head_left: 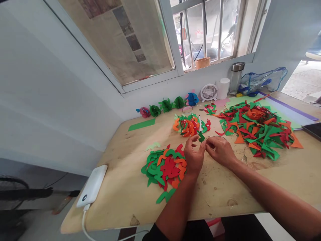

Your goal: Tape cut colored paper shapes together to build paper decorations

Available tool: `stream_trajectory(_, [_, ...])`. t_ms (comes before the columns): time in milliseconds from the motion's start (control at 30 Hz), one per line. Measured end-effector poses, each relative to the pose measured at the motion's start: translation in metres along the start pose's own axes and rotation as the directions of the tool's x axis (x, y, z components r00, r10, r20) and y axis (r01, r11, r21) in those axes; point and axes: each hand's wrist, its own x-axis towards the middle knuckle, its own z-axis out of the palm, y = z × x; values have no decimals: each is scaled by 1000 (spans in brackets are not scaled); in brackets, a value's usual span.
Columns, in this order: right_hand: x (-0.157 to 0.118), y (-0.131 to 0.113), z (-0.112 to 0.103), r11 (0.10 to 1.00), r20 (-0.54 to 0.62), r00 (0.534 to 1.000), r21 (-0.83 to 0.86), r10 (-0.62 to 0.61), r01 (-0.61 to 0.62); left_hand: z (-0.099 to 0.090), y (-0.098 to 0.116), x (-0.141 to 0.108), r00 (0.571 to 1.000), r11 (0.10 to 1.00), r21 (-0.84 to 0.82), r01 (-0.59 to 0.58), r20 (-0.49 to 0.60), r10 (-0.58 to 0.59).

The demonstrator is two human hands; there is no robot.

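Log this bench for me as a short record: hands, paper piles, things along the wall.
left hand: pinching a small green paper piece
right hand: close against the left; too small to tell whether it holds anything
near pile: green, red and orange cutouts, beside the left hand
middle pile: similar colors, some pieces with white patches; white pen at its right part
right pile: loose green, red and orange pieces, the largest heap
along the wall: paper ornaments, small fan, white cylinder, bottle, clear pouch

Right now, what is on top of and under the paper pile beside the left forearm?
Red pieces, green pieces and orange pieces show on the pile. Its lower layers and whatever lies beneath are covered; the left forearm may hide more.
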Motion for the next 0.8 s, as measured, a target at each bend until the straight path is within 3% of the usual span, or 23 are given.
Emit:
stream_trajectory(233, [-1, -7, 0, 988, -20, 992, -93, -122, 119, 3, -8, 1, 993, 991, -64, 116, 5, -116])
stream_trajectory(467, [-2, -11, -1, 984, -24, 989, -110, -147, 143, 3, -8, 1, 984, 961, -213, 176, 41, -172])
stream_trajectory(800, [-3, -11, 2, 977, -36, 988, -158, -152, 145, 3, -5, 1, 979, 964, -170, 203, 46, -198])
